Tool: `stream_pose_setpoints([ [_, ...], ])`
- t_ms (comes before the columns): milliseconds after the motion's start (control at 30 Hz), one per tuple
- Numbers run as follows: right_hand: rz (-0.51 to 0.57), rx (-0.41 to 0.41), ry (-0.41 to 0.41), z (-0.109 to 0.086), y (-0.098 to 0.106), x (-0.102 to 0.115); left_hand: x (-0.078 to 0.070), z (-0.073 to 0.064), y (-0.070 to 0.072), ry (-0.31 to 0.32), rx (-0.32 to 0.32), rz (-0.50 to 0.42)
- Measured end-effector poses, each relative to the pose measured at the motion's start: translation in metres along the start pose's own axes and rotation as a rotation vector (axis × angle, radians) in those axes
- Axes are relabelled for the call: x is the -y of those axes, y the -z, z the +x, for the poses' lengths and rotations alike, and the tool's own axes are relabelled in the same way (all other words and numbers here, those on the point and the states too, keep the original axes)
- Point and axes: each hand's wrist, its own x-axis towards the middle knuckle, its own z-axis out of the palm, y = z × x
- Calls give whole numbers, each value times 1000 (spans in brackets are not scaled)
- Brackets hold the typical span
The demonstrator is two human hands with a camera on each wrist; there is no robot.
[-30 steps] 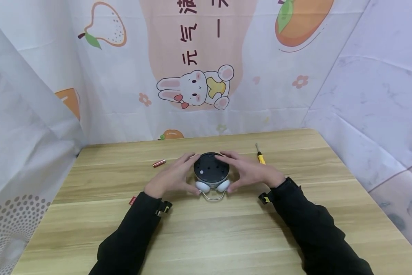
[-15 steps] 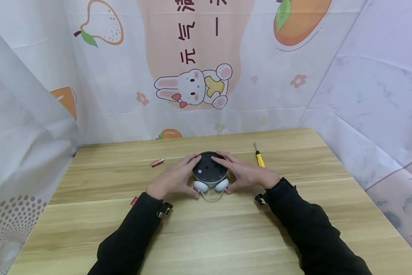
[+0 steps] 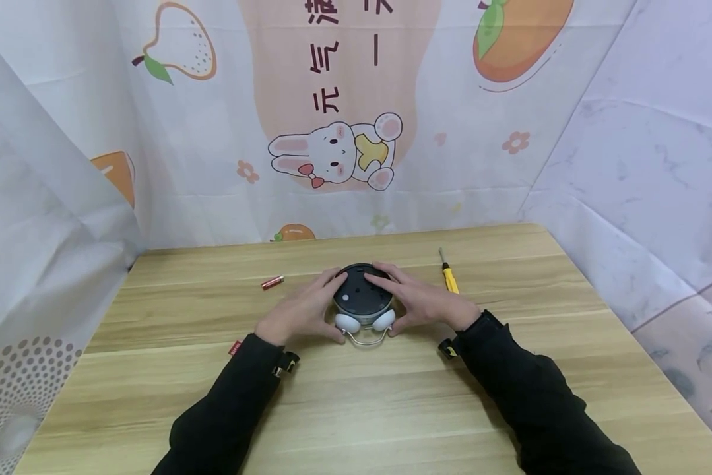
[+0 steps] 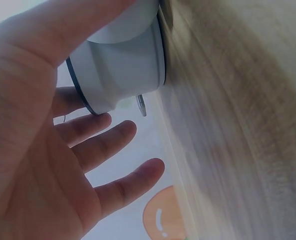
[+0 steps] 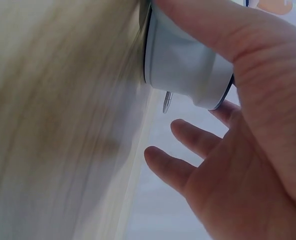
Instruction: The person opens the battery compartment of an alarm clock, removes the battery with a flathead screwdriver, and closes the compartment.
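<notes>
A twin-bell alarm clock (image 3: 363, 295) lies on the table with its black back up. Its two white bells and wire handle (image 3: 367, 342) point toward the person. My left hand (image 3: 303, 309) holds its left side, thumb by the bell and fingertips at the back's rim. On the other side my right hand (image 3: 425, 303) does likewise, with fingers reaching onto the black back. In the left wrist view the clock's pale side (image 4: 123, 65) shows beside the thumb, and several fingers are spread. A small metal foot (image 5: 167, 102) sticks out in the right wrist view.
A yellow-handled screwdriver (image 3: 449, 277) lies beyond the right hand. To the left of the clock is a red battery (image 3: 272, 282). A small red tag (image 3: 235, 348) shows by the left sleeve. Printed cloth (image 3: 213, 145) hangs behind the wooden table (image 3: 356, 409).
Both hands have drawn in slightly on the clock, the right fingers reaching a little farther over its back. The clock stays in place; the head view has shifted slightly.
</notes>
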Motion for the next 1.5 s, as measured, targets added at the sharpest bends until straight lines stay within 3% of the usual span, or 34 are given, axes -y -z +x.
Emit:
stream_pose_setpoints([
  [567,4,13,-17,-5,7,-1,8,-2,7,-11,9,-22],
  [1067,61,-39,-51,-6,13,-5,17,-3,14,-21,-50,-74],
  [1200,66,-83,-16,-4,12,-4,17,-3,14,-5,-42,-64],
  [1500,-18,-239,156,4,11,-1,15,-7,14,32,-66,-66],
])
